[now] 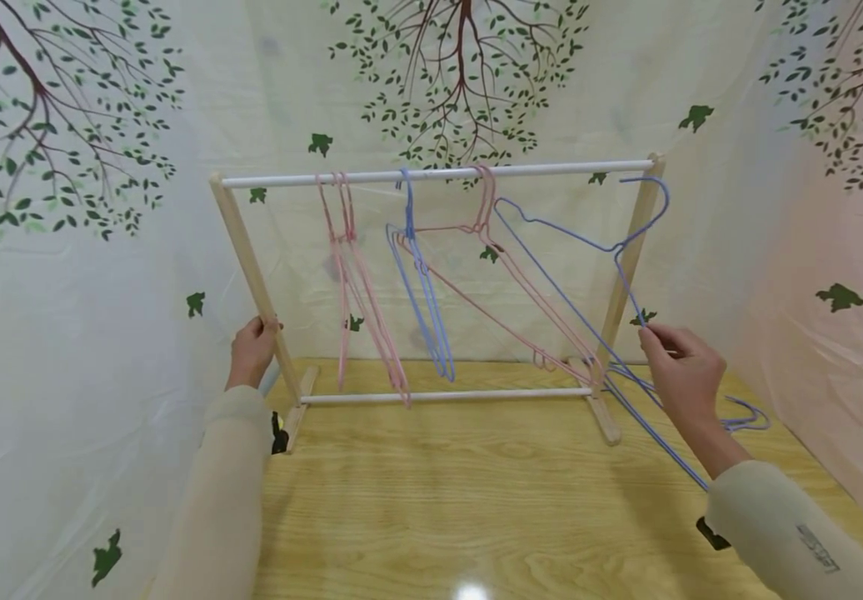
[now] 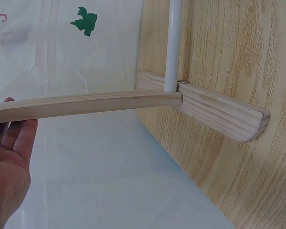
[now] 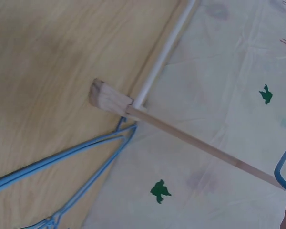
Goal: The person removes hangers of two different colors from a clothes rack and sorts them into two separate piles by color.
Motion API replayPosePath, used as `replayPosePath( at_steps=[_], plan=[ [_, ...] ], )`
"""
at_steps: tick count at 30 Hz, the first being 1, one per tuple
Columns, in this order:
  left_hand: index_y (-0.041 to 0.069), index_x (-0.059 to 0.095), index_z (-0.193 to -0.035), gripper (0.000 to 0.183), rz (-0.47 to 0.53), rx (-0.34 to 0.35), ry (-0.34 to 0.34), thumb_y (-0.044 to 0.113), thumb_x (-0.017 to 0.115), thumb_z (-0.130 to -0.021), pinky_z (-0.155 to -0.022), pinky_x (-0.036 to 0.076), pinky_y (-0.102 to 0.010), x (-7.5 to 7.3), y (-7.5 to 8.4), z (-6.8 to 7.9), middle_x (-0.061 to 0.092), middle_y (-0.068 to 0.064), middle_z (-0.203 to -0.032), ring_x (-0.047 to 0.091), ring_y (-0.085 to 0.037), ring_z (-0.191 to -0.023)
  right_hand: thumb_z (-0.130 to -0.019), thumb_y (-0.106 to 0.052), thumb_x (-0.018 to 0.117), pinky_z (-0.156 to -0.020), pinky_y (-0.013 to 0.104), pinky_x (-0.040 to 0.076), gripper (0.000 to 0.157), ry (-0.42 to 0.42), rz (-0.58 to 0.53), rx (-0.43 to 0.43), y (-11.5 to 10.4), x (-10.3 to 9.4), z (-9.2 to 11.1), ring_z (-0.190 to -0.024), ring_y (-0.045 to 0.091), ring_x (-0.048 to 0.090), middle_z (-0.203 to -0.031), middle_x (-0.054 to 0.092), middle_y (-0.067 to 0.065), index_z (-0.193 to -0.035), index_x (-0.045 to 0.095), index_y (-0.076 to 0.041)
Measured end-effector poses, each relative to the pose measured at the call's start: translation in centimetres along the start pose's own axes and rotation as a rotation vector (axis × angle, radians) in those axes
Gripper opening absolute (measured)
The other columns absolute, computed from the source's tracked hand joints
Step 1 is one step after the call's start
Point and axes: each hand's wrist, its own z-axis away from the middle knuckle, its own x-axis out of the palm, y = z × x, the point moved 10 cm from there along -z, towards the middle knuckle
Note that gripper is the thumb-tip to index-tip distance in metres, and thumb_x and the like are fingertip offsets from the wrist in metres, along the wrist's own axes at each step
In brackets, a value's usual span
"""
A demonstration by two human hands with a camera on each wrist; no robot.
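Observation:
My left hand (image 1: 251, 354) grips the left wooden post (image 1: 240, 242) of a small clothes rack at about mid-height. In the left wrist view its fingers pass behind that post. On the right, my right hand (image 1: 682, 375) pinches a blue hanger (image 1: 551, 268) by one side near its neck. This hanger is tilted, its hook near the right post (image 1: 626, 267) and apart from the white top rail (image 1: 551, 170). From the rail hang several pink hangers (image 1: 377, 325) at left, blue hangers (image 1: 435, 317) in the middle and more pink hangers (image 1: 540, 287) at right.
More blue hangers (image 1: 656, 440) lie on the wooden table (image 1: 439, 492), beside the rack's right foot (image 1: 604, 419). A white lower bar (image 1: 476, 396) joins the two feet. Behind stands a pale cloth backdrop (image 1: 274, 100) printed with trees and leaves.

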Motion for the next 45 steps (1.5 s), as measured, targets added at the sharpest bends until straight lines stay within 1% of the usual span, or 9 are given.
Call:
replayPosePath(
  at_steps=[6, 15, 21, 27, 33, 38, 39, 41, 45],
  plan=[
    [0.003, 0.053, -0.14, 0.051, -0.013, 0.009, 0.017, 0.037, 0.037, -0.106, -0.105, 0.038, -0.048, -0.1, 0.2, 0.1, 0.057, -0.022, -0.135, 0.051, -0.037, -0.122, -0.086, -0.002, 0.074, -0.065, 0.007, 0.047, 0.015, 0.045, -0.025, -0.021, 1.3, -2.2, 1.4, -0.069, -0.007, 0.061, -0.082, 0.066, -0.023, -0.098, 0.076, 0.008],
    [0.004, 0.052, -0.143, 0.053, -0.031, 0.01, 0.015, 0.039, 0.036, -0.106, -0.107, 0.037, -0.048, -0.3, 0.4, 0.2, 0.056, -0.021, -0.136, 0.049, -0.036, -0.125, -0.088, -0.004, 0.072, -0.068, 0.007, 0.047, 0.017, 0.106, 0.017, -0.009, 2.6, -5.2, 2.8, -0.073, -0.007, 0.062, -0.085, 0.066, -0.025, -0.1, 0.075, 0.009],
    [0.005, 0.049, -0.146, 0.054, -0.016, 0.001, 0.006, 0.04, 0.036, -0.106, -0.107, 0.036, -0.048, -0.3, 0.2, 0.4, 0.056, -0.021, -0.137, 0.049, -0.037, -0.126, -0.086, 0.001, 0.071, -0.067, 0.007, 0.047, 0.015, 0.184, 0.001, -0.007, 2.3, -6.8, 3.4, -0.07, -0.008, 0.062, -0.081, 0.066, -0.025, -0.095, 0.074, 0.013],
    [0.005, 0.048, -0.146, 0.053, 0.006, -0.018, -0.009, 0.039, 0.036, -0.107, -0.106, 0.037, -0.05, -0.1, 0.2, 0.3, 0.054, -0.021, -0.138, 0.048, -0.038, -0.125, -0.086, 0.0, 0.071, -0.065, 0.008, 0.048, 0.017, 0.211, -0.033, -0.002, 2.7, -8.6, 3.7, -0.069, -0.005, 0.064, -0.079, 0.069, -0.018, -0.095, 0.073, 0.015],
    [0.006, 0.049, -0.145, 0.051, 0.002, -0.015, -0.004, 0.037, 0.037, -0.107, -0.106, 0.037, -0.051, -0.1, 0.3, 0.3, 0.055, -0.021, -0.137, 0.049, -0.038, -0.125, -0.087, -0.001, 0.069, -0.064, 0.009, 0.049, 0.018, 0.235, -0.033, -0.058, 2.3, -10.3, 3.9, -0.068, -0.005, 0.065, -0.079, 0.07, -0.019, -0.094, 0.072, 0.016],
    [0.006, 0.05, -0.144, 0.05, 0.002, -0.019, -0.001, 0.036, 0.038, -0.107, -0.106, 0.037, -0.051, -0.1, 0.3, 0.3, 0.055, -0.02, -0.137, 0.049, -0.038, -0.125, -0.086, 0.002, 0.069, -0.062, 0.01, 0.05, 0.019, 0.29, -0.141, -0.092, 2.7, -11.7, 3.9, -0.065, -0.001, 0.066, -0.077, 0.072, -0.012, -0.092, 0.07, 0.02],
    [0.006, 0.05, -0.145, 0.05, 0.004, -0.016, -0.001, 0.035, 0.038, -0.107, -0.106, 0.037, -0.051, -0.1, 0.4, 0.3, 0.055, -0.021, -0.137, 0.049, -0.038, -0.126, -0.085, 0.003, 0.07, -0.061, 0.01, 0.05, 0.019, 0.306, -0.188, -0.081, 2.9, -12.0, 3.9, -0.064, 0.0, 0.067, -0.076, 0.072, -0.009, -0.091, 0.069, 0.021],
    [0.005, 0.05, -0.144, 0.049, 0.006, -0.015, 0.002, 0.035, 0.038, -0.107, -0.106, 0.037, -0.05, -0.2, 0.4, 0.4, 0.056, -0.02, -0.136, 0.049, -0.038, -0.125, -0.085, 0.002, 0.071, -0.061, 0.011, 0.05, 0.019, 0.33, -0.205, -0.081, 3.2, -12.6, 3.9, -0.064, 0.0, 0.067, -0.074, 0.072, -0.008, -0.09, 0.07, 0.02],
    [0.005, 0.05, -0.144, 0.05, 0.009, -0.011, 0.004, 0.036, 0.038, -0.107, -0.106, 0.038, -0.05, -0.2, 0.5, 0.6, 0.056, -0.021, -0.136, 0.05, -0.037, -0.125, -0.083, 0.008, 0.07, -0.06, 0.011, 0.05, 0.013, 0.389, -0.331, -0.055, 3.6, -13.7, 3.8, -0.062, 0.003, 0.067, -0.071, 0.072, -0.003, -0.088, 0.07, 0.02]
  ],
)
